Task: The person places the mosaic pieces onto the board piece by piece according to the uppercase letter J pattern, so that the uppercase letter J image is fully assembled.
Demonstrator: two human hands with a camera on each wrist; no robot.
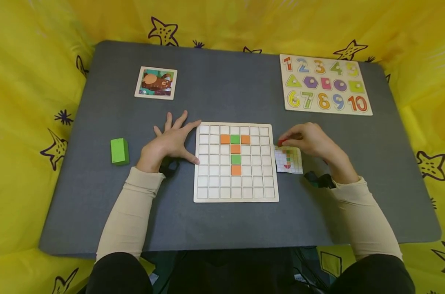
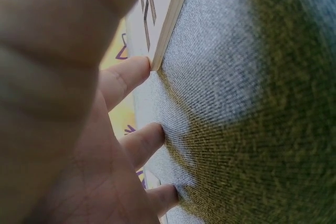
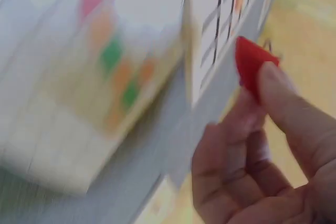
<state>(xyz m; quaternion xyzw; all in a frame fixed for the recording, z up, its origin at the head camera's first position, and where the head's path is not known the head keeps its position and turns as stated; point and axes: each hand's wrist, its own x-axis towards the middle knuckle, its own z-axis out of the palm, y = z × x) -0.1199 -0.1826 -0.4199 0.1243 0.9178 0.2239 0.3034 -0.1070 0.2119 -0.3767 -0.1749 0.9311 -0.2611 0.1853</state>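
Note:
My left hand [image 1: 167,143] has its fingers spread, with the thumb and index fingertips at the left edge of a wooden grid board [image 1: 213,181]. In the left wrist view, a fingertip [image 2: 139,69] meets the board's corner. Orange and green square tiles lie in the grid, a row of three over a column, with a green tile [image 1: 235,159] between two orange ones. Between thumb and fingers my right hand [image 1: 312,141] pinches a small red piece [image 3: 252,64] with a pointed corner. This hand is just above a paper pattern card [image 1: 295,163] beside the board.
A green block [image 1: 119,151] stands left of my left hand. Farther back lie a bear picture puzzle [image 1: 156,83] and, at the right, a number and shape puzzle board [image 1: 327,85]. Yellow patterned cloth [image 1: 222,24] surrounds the grey table [image 1: 229,226].

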